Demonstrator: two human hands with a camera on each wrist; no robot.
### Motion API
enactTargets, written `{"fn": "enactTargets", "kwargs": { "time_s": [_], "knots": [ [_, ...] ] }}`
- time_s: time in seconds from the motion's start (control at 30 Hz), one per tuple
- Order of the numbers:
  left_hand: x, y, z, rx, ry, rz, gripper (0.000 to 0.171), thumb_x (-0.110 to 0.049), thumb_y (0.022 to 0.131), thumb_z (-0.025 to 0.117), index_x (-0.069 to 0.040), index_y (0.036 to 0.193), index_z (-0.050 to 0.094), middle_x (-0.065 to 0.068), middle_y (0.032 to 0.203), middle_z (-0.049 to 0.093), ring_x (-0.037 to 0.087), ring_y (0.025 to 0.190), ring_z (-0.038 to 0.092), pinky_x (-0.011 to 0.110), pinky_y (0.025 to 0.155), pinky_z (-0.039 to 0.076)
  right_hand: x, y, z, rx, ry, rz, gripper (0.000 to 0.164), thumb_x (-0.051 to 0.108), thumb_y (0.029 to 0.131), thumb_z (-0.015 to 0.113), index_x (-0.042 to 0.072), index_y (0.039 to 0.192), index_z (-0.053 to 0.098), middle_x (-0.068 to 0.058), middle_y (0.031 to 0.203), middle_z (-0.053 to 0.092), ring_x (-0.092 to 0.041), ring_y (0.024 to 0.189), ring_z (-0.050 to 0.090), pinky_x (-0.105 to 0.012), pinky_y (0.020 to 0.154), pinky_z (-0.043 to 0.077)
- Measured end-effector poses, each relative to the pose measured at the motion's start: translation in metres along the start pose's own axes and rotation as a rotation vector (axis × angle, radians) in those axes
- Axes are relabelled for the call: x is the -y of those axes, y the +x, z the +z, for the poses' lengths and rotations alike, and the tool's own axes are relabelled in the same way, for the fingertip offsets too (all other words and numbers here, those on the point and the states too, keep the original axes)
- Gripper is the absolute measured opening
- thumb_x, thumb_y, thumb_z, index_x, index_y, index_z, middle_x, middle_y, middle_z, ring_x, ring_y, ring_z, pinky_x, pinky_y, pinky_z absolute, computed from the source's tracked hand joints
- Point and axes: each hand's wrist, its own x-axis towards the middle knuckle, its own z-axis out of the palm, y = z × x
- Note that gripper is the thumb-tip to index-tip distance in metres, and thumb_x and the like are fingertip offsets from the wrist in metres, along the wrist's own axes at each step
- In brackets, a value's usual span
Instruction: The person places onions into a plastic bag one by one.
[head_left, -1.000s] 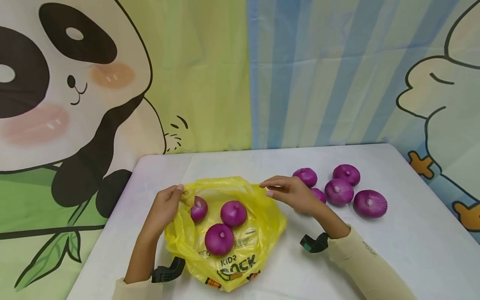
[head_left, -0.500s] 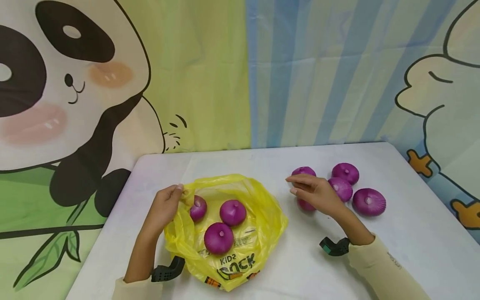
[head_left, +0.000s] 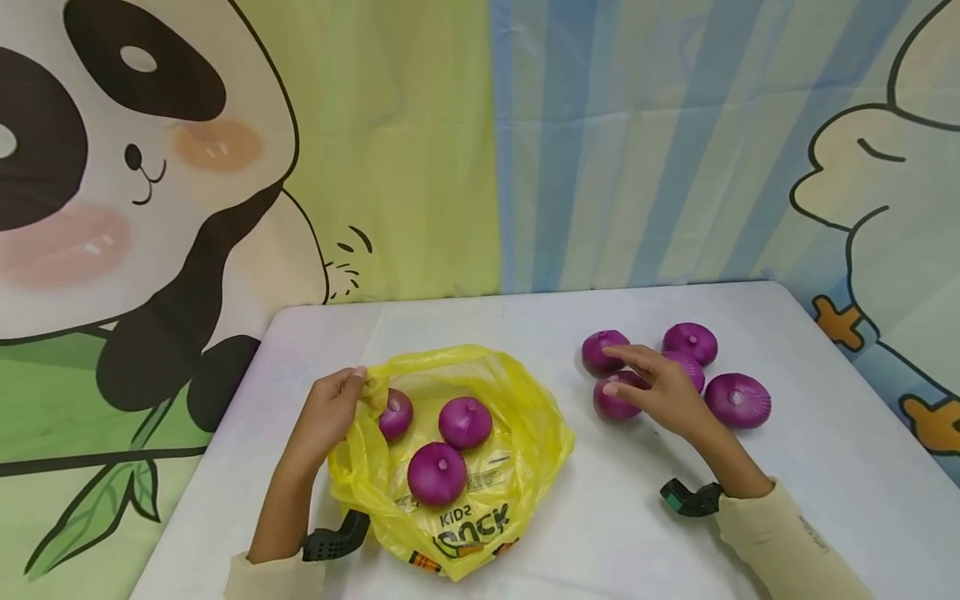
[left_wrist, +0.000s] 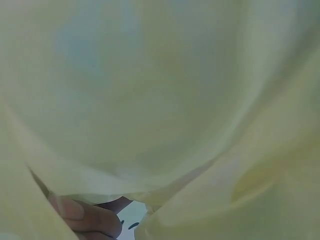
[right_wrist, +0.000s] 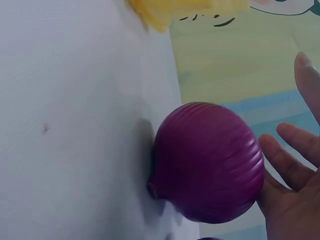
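Observation:
My left hand (head_left: 333,412) pinches the left rim of a yellow plastic bag (head_left: 525,467), which lies spread with its mouth facing up. Inside the bag sit three purple onions, one of them the front onion (head_left: 437,473). To the right, my right hand (head_left: 660,387) hovers with spread fingers over a near onion (head_left: 617,396). Its thumb overlaps that onion in the head view. In the right wrist view the same hand (right_wrist: 295,185) has fingers extended behind a large onion (right_wrist: 210,162). Yellow plastic (left_wrist: 150,100) fills most of the left wrist view, with fingertips (left_wrist: 95,217) at the bottom.
Around the right hand lie more onions: a back-left onion (head_left: 602,352), a back onion (head_left: 690,342), a right onion (head_left: 738,400) and one partly hidden behind the hand. All rest on a white-covered table (head_left: 450,325) before a cartoon-printed curtain (head_left: 405,150).
My right hand has left the bag's right rim and moved right to the loose onions, its fingers spreading wider. The left hand keeps its hold on the bag.

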Motion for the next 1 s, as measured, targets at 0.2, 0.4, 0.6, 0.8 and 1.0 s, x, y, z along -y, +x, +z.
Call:
{"fn": "enactTargets", "kwargs": {
  "time_s": [0.2, 0.4, 0.6, 0.8, 1.0],
  "knots": [
    [-0.001, -0.001, -0.002, 0.003, 0.001, -0.016, 0.05, -0.044, 0.104, 0.039, 0.002, 0.089, 0.054, 0.009, 0.069, 0.043, 0.018, 0.057, 0.048, 0.028, 0.051, 0.046, -0.005, -0.002, 0.002, -0.008, -0.111, 0.075, 0.066, 0.03, 0.081, 0.08, 0.008, 0.138, 0.054, -0.017, 0.138, 0.05, -0.038, 0.131, 0.043, -0.049, 0.098, 0.041],
    [-0.002, -0.002, -0.003, -0.004, 0.007, -0.02, 0.05, -0.044, 0.104, 0.039, 0.001, 0.09, 0.055, 0.01, 0.072, 0.044, 0.019, 0.059, 0.049, 0.028, 0.053, 0.046, -0.011, -0.001, 0.009, 0.004, -0.197, 0.116, 0.075, 0.037, 0.078, 0.082, 0.004, 0.138, 0.052, -0.02, 0.138, 0.05, -0.041, 0.129, 0.043, -0.058, 0.098, 0.039],
    [-0.002, -0.002, -0.002, -0.008, 0.006, -0.011, 0.049, -0.043, 0.104, 0.039, 0.001, 0.091, 0.056, 0.011, 0.073, 0.045, 0.019, 0.06, 0.05, 0.028, 0.053, 0.047, -0.019, -0.006, 0.017, 0.049, -0.197, 0.171, 0.077, 0.041, 0.078, 0.082, 0.008, 0.14, 0.051, -0.02, 0.137, 0.05, -0.042, 0.122, 0.048, -0.06, 0.095, 0.041],
    [-0.005, -0.002, -0.003, -0.012, 0.018, -0.011, 0.049, -0.042, 0.105, 0.039, 0.002, 0.093, 0.057, 0.011, 0.073, 0.046, 0.019, 0.06, 0.051, 0.028, 0.054, 0.047, -0.021, -0.008, 0.019, -0.007, -0.194, 0.212, 0.063, 0.04, 0.081, 0.08, 0.01, 0.132, 0.058, -0.02, 0.13, 0.056, -0.039, 0.113, 0.054, -0.057, 0.09, 0.047],
    [-0.006, -0.003, -0.004, -0.006, 0.008, -0.019, 0.047, -0.04, 0.105, 0.04, 0.002, 0.095, 0.057, 0.01, 0.073, 0.045, 0.018, 0.06, 0.049, 0.027, 0.054, 0.045, -0.018, -0.008, 0.018, -0.038, -0.197, 0.255, 0.061, 0.042, 0.082, 0.078, 0.009, 0.13, 0.059, -0.02, 0.127, 0.057, -0.039, 0.112, 0.054, -0.056, 0.089, 0.048]
  ]
}}
